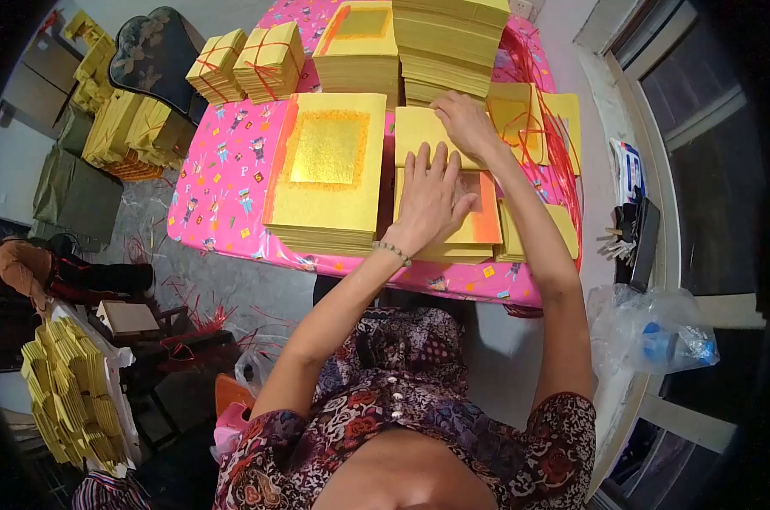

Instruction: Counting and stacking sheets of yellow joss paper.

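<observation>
Patterned blouse (383, 365) nearest, yellow paper stack (417, 133) beyond

On the pink-covered worktop (232, 208), the yellow paper stack lies just right of a gold-squared pile (325, 157). The left hand (432, 200) rests across it, its grip flat and slightly spread. The right hand (468, 127) curves at its far edge; whether that grip pinches a sheet, I cannot tell. Red strings (558, 161) trail along the worktop's right side.

A stretch of pink tablecloth (219, 183) is leaving room to pass left of the gold-square paper pile (327, 161), while only a narrow slit is running between that pile and the papers (414, 132) beneath the left hand (433, 200). Beyond, a tall paper stack (449, 47) is blocking the way, and red strings (522, 61) are crowding the right edge.
</observation>
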The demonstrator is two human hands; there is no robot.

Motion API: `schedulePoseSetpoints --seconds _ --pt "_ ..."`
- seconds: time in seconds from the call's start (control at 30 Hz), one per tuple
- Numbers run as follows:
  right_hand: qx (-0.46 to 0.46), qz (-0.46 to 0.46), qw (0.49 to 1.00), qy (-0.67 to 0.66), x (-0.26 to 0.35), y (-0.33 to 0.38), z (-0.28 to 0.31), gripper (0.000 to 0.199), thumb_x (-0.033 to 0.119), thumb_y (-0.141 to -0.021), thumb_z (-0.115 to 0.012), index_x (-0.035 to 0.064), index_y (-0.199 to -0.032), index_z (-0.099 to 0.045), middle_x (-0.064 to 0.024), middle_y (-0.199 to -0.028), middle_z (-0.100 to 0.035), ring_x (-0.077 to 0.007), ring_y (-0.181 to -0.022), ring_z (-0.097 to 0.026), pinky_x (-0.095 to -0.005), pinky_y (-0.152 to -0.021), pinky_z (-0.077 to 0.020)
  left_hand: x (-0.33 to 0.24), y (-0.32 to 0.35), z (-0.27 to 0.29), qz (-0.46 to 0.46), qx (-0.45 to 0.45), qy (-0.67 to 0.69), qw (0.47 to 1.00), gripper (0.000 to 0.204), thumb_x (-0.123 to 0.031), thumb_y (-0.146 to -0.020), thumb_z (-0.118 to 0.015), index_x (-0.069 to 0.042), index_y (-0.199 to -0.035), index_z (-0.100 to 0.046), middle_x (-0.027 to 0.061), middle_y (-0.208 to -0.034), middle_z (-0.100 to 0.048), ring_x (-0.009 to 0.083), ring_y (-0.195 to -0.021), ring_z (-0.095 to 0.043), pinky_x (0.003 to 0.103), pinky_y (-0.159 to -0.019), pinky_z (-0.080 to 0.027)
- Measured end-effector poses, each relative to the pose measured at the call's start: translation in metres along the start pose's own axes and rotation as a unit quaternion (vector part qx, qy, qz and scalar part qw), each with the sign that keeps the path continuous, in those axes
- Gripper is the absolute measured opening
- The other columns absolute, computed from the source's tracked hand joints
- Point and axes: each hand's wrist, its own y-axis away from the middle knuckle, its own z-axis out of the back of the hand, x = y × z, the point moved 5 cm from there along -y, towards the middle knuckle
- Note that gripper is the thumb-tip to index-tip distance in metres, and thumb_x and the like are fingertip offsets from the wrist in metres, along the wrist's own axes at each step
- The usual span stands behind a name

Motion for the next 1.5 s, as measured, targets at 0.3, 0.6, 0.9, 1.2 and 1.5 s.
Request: schedulePoseSetpoints --seconds 0.3,0.6,0.9,1.2,1.5 --pt "-0.249 -0.019 0.967 -0.055 0.009 0.075 0.062 0.023 0.024 -0.089 -0.068 0.0031 -0.097 -0.063 -0.0121 -0.092 -0.062 -0.0301 -0.090 -0.061 -0.0425 -0.078 -0.0489 0.002 0.001 0.002 -0.007 -0.010 0.009 1.000 0.069 -0.042 -0.090 -0.060 0.003 -0.140 -0.043 0.0279 -0.143 -0.041 0.0503 -0.133 -0.034 0.062 -0.112 -0.025" --pt "-0.159 -0.201 0.952 -0.170 -0.022 0.120 0.020 0.039 0.033 -0.080 -0.081 0.0050 -0.090 -0.056 -0.0041 -0.064 -0.051 -0.0210 -0.057 -0.052 -0.0360 -0.054 -0.0429 0.001 0.002 0.000 -0.011 -0.015 0.015 1.000 0.067 -0.040 -0.090 -0.060 0.002 -0.139 -0.044 0.0277 -0.143 -0.041 0.0504 -0.133 -0.034 0.062 -0.112 -0.025" --pt "-0.078 -0.091 0.979 -0.162 0.000 0.117 0.029 0.022 0.021 -0.087 -0.072 0.0024 -0.087 -0.060 -0.0106 -0.077 -0.064 -0.0238 -0.064 -0.063 -0.0365 -0.059 -0.0489 0.003 0.001 -0.001 -0.007 -0.006 0.014 1.000 0.065 -0.037 -0.089 -0.059 0.002 -0.139 -0.044 0.0271 -0.143 -0.040 0.0509 -0.134 -0.032 0.062 -0.112 -0.024" --pt "-0.076 -0.046 0.990 -0.109 0.011 0.105 0.028 0.020 0.020 -0.087 -0.069 0.0023 -0.088 -0.060 -0.0127 -0.079 -0.063 -0.0321 -0.078 -0.061 -0.0433 -0.070 -0.0480 0.005 0.003 -0.002 -0.013 -0.019 0.022 0.999 0.062 -0.035 -0.090 -0.058 0.001 -0.140 -0.045 0.0273 -0.143 -0.040 0.0507 -0.134 -0.032 0.063 -0.112 -0.025" --pt "-0.078 -0.032 0.989 -0.120 0.009 0.103 0.023 0.024 0.023 -0.087 -0.070 0.0029 -0.087 -0.058 -0.0128 -0.078 -0.062 -0.0334 -0.080 -0.059 -0.0443 -0.071 -0.0470 0.005 0.013 0.004 0.001 0.009 0.004 1.000 0.068 -0.046 -0.093 -0.055 -0.002 -0.142 -0.044 0.0248 -0.146 -0.040 0.0490 -0.137 -0.031 0.057 -0.115 -0.023"
